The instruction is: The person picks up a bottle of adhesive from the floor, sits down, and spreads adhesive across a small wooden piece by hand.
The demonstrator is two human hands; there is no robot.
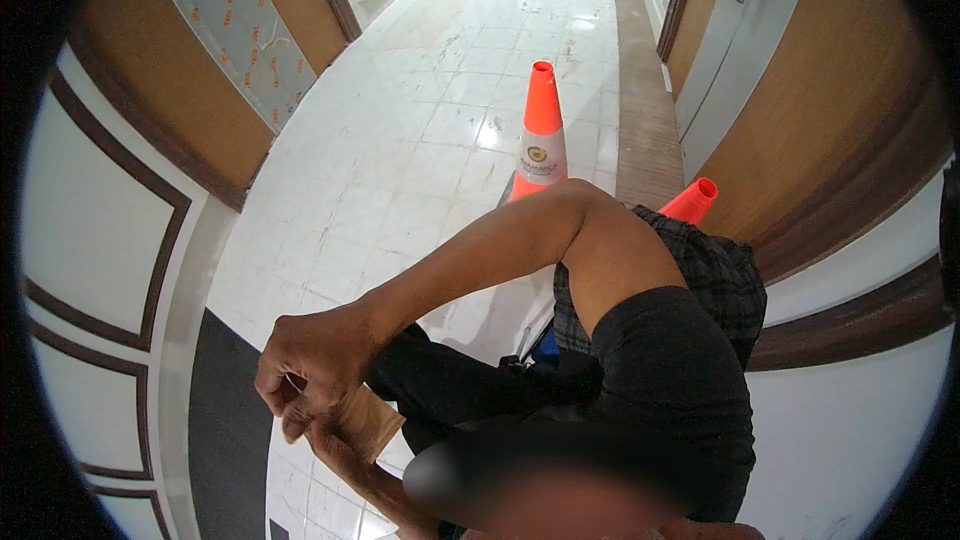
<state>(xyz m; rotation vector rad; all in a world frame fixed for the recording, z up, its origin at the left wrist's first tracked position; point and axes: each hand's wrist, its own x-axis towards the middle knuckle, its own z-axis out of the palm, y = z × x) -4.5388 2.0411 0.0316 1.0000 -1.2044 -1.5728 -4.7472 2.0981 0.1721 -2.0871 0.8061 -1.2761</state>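
My right hand (318,360) is at the lower left, its arm bent across the view from a black sleeve. Its fingers are curled into a pinch, with a thin pale edge showing between them; what it grips is too small to make out. Just below, partly covered by the right hand, is my left hand (335,445). A flat tan piece (375,424), paper-like or card-like, sticks out beside the left hand, which appears closed on it. The far end of this piece is hidden behind the right hand.
An orange traffic cone (542,105) with a white band stands on the glossy tiled floor (430,130). A second orange cone (690,202) leans by the right wall, partly behind dark checked cloth (735,275). Panelled walls, a dark floor strip (235,430) and double doors (740,50) border the corridor.
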